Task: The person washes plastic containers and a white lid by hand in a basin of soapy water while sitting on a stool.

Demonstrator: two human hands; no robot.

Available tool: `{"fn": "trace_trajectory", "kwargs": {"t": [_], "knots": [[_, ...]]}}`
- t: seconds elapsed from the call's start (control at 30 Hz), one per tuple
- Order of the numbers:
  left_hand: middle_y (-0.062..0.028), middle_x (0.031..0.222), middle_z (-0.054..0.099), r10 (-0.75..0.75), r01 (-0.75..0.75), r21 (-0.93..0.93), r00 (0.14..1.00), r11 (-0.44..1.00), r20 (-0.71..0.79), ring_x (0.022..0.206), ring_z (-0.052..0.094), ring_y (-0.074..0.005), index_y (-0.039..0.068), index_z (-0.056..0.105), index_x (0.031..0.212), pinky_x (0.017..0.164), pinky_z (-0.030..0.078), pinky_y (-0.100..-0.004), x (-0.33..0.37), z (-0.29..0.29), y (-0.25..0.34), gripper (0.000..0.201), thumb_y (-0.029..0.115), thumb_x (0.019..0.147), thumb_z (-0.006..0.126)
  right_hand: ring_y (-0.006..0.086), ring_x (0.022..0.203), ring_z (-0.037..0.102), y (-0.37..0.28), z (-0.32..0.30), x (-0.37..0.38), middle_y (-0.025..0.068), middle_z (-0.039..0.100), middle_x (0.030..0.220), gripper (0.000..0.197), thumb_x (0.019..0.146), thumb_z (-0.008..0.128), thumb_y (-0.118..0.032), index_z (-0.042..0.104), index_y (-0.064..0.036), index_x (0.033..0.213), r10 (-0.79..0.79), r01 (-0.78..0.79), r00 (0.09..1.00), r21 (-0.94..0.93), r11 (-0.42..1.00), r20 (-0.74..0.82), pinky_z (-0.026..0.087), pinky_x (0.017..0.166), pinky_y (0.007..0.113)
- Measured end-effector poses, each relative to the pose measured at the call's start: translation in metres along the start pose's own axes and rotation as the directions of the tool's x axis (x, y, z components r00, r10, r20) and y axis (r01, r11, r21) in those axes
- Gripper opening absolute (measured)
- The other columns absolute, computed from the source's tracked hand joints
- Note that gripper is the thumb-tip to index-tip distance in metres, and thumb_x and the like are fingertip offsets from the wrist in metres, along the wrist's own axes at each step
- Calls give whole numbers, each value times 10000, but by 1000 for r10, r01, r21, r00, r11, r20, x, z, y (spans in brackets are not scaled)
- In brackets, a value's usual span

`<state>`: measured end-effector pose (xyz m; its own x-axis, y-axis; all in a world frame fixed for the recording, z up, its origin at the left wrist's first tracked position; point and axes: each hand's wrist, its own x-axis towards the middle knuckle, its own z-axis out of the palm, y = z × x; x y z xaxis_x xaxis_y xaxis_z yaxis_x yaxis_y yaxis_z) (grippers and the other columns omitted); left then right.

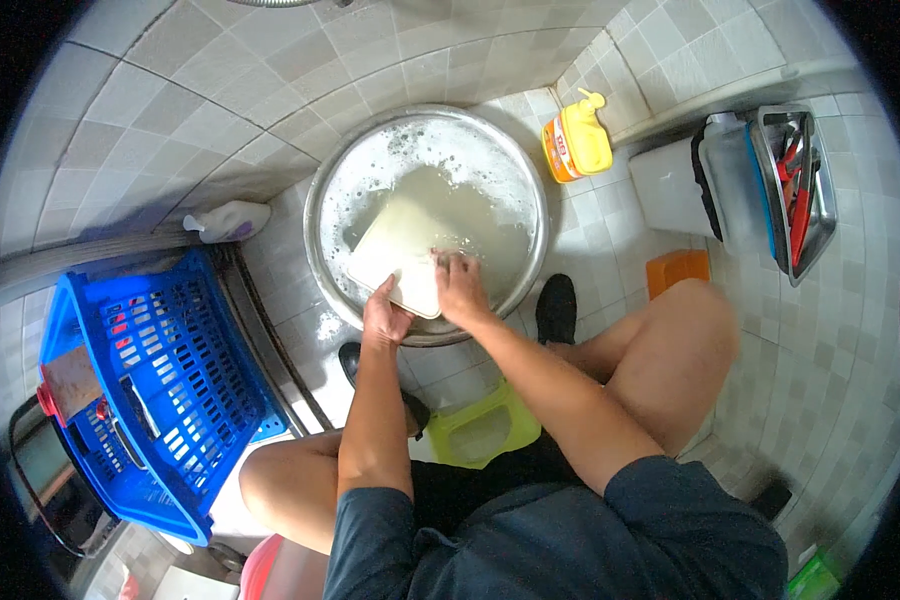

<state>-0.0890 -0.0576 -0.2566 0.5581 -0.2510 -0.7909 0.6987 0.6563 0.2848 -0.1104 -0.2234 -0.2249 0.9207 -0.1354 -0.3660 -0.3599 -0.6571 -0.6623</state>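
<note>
A cream, flat rectangular piece with rounded corners [395, 250], like a tray or lid, leans half in the cloudy, foamy water of a large round metal basin [315, 215]. My left hand [384, 315] is closed on its near edge, thumb on top. Against its right side presses my right hand [458, 287], fingers bent and close together. Whether a small scrubber sits under those fingers is hidden. The far end of the cream piece fades into the murky water.
Right of the basin stands a yellow bottle [580, 140]; a white bottle [228, 221] lies left. A blue basket [185, 385] holds utensils. At right, a metal tray [825, 205] carries red-handled tools, near an orange block [678, 270]. Below me is a green stool [482, 425].
</note>
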Motion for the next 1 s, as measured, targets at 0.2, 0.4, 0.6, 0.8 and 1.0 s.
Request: {"fn": "trace_trajectory", "kwargs": {"t": [0.2,0.4,0.6,0.8,1.0], "knots": [[-159,1367,597,-63,64,26,998,998,-30,1258,578,-306,-2,474,1443,1037,504,-466,2,6,4,474,129,995,556,317,888,683,73,1,67,210,711,1009,293,955,561,-140,632,21,1189,433,-389,895,282,877,-112,532,810,420],[-183,1427,557,6,-39,201,987,979,161,1312,536,-359,-9,452,1462,1126,424,-539,-7,6,35,645,378,960,570,282,884,684,32,-12,65,181,686,1102,315,963,548,-135,619,11,1233,491,-493,845,665,561,212,561,707,410],[-162,1344,595,222,-234,146,971,961,92,1162,619,-313,13,498,1400,927,555,-509,4,58,-12,531,178,936,695,197,683,638,17,-2,47,100,687,874,274,1033,565,-270,633,-5,1042,619,-481,765,797,364,178,505,501,358],[-169,1246,648,312,-190,345,887,919,-341,1096,642,-276,-111,561,1285,904,540,-388,2,57,-28,446,99,924,719,199,946,632,16,16,16,119,700,1037,302,978,660,-236,681,43,1091,589,-517,787,719,465,184,491,846,364],[-143,1188,665,193,-154,494,981,856,-28,1014,663,-258,-50,589,1242,730,568,-396,-18,67,-34,359,111,944,704,206,846,669,59,10,57,129,711,1014,314,994,644,-233,689,46,1129,694,-377,718,864,332,46,535,738,369]]}}
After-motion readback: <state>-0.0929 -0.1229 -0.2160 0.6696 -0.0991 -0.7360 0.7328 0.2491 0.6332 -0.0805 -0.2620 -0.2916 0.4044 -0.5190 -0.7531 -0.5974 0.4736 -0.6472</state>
